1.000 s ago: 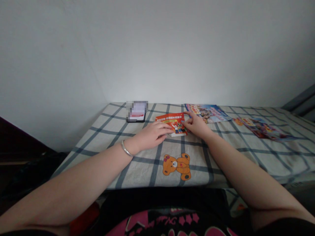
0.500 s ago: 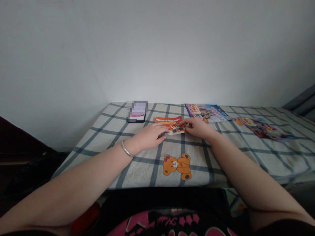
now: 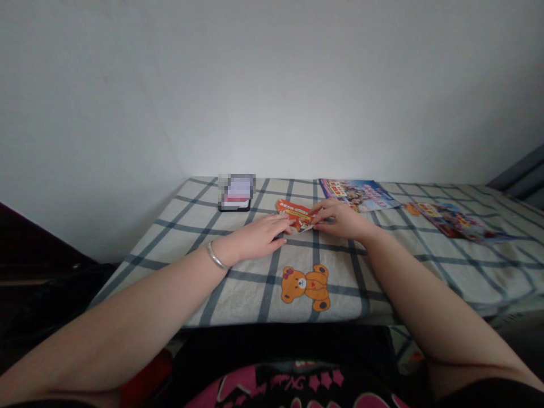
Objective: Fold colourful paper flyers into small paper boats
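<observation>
Between fingers (image 3: 275,226), bowed red leaflet (image 3: 294,211): left hand (image 3: 258,235) uncurled atop, right hand (image 3: 340,220) pinching edge. Bending step, seemingly; next move wants steady pressure.

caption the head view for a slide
Left hand on a red leaflet, right hand at its right edge, phone lying farther left on the cloth.

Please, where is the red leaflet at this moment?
In the head view, the red leaflet is near the centre, slightly right, between the left hand and the right hand, beyond the bear print.
</observation>
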{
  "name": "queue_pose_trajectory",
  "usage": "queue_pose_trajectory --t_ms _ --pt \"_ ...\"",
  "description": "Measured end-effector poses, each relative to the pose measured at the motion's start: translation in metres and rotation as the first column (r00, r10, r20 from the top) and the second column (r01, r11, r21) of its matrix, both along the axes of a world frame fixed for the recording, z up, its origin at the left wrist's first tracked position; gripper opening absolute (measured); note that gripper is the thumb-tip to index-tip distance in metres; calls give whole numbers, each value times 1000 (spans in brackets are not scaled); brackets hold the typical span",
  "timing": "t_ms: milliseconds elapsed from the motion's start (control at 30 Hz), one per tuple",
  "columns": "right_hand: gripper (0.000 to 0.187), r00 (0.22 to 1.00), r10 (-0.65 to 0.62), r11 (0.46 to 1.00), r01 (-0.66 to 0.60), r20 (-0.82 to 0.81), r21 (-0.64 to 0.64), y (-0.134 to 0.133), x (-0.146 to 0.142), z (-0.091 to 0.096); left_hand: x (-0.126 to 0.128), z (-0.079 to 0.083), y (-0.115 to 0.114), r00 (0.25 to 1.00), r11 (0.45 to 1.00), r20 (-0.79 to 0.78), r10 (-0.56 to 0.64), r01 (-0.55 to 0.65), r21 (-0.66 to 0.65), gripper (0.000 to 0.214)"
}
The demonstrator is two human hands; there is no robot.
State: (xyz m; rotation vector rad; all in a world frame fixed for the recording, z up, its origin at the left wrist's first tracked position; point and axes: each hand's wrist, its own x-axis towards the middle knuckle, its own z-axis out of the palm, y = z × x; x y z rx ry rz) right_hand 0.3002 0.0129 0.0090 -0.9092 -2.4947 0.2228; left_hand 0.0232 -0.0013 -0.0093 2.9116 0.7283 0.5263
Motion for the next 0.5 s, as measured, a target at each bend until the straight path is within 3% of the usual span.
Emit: queue_pose_trajectory --t_ms 167,333,500 --pt "19 1000 8 991 -6 17 -132 0 1 2 0 2 -1 998 998 -5 -61 61 4 20" --pt "27 984 -150 967 166 92 -193 0 -1 0 -1 6 -1 995 995 5 -98 98 10 21" --pt "25 948 -301 940 313 103 -137 -2 -12 -4 -1 7 -1 992 992 19 -121 121 20 21"
